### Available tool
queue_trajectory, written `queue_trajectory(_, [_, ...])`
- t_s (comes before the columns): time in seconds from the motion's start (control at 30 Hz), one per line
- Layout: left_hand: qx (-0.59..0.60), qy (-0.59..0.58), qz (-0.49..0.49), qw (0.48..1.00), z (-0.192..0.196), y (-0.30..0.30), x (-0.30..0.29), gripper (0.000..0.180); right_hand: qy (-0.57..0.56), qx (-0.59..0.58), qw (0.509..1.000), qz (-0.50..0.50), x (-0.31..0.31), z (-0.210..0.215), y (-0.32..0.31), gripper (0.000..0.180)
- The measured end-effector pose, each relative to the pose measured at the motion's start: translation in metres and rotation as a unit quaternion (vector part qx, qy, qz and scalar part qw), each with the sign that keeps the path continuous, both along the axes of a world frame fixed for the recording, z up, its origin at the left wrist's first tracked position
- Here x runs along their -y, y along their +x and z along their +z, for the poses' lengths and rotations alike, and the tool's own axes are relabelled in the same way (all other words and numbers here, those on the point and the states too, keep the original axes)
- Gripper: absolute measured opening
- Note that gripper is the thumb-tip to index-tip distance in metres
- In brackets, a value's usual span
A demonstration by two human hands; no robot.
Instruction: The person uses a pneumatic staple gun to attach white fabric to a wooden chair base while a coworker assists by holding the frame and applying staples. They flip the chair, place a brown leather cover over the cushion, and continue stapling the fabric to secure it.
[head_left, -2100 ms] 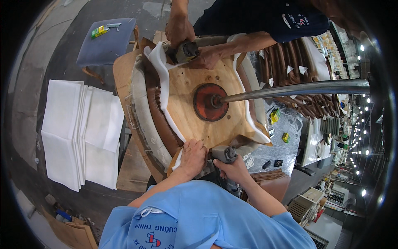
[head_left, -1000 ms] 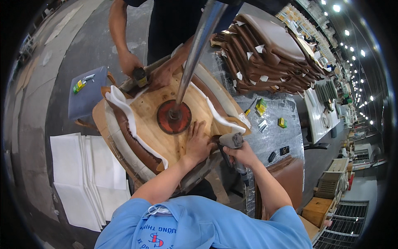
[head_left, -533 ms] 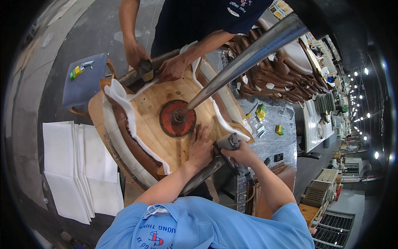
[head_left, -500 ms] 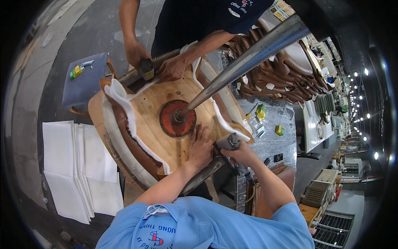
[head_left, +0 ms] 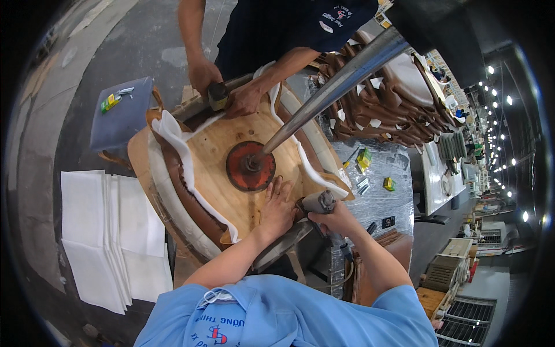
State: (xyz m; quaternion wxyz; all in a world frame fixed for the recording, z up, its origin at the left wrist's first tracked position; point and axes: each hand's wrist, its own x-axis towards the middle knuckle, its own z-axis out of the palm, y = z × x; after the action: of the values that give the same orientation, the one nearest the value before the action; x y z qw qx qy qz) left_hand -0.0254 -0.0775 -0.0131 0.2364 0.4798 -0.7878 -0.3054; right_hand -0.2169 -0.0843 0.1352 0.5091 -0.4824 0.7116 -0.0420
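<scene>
A wooden seat panel (head_left: 208, 153) wrapped in brown leather (head_left: 191, 199) and white padding lies bottom up, a red round plate (head_left: 238, 168) pressed on its middle by a slanting metal rod (head_left: 335, 87). My left hand (head_left: 277, 209) rests on the wood beside the plate, fingers stretched out. My right hand (head_left: 330, 217) grips a grey pneumatic staple gun (head_left: 319, 202), its nose at the panel's near right edge. Opposite me, a co-worker's hand (head_left: 205, 75) holds another staple gun (head_left: 218, 95) at the far edge; their other hand (head_left: 243, 99) presses there.
White sheets (head_left: 110, 237) are stacked at left. A blue cushion (head_left: 120, 110) carries staples and a small box. On the film-covered table (head_left: 384, 168) at right are small yellow-green boxes (head_left: 363, 159) and piled brown leather (head_left: 370, 98). An air hose (head_left: 348, 269) hangs from my staple gun.
My right hand and staple gun have shifted slightly down. The co-worker's staple gun has moved a little right along the far edge. My left hand stays on the wood.
</scene>
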Motion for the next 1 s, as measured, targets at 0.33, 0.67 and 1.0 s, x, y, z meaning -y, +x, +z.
queue_trajectory(0.33, [-0.038,-0.014,0.029,0.999,-0.003,-0.002,0.002,0.019,0.014,-0.014,1.0,0.012,0.007,0.001,0.013,0.032])
queue_trajectory(0.67, [-0.069,-0.01,0.011,0.998,0.006,0.015,-0.007,0.019,-0.014,0.005,1.0,-0.012,-0.003,0.001,0.013,0.032])
queue_trajectory(1.0, [-0.029,0.014,0.018,0.999,0.002,0.012,-0.006,0.016,0.025,-0.004,1.0,0.017,-0.003,-0.006,0.012,0.035])
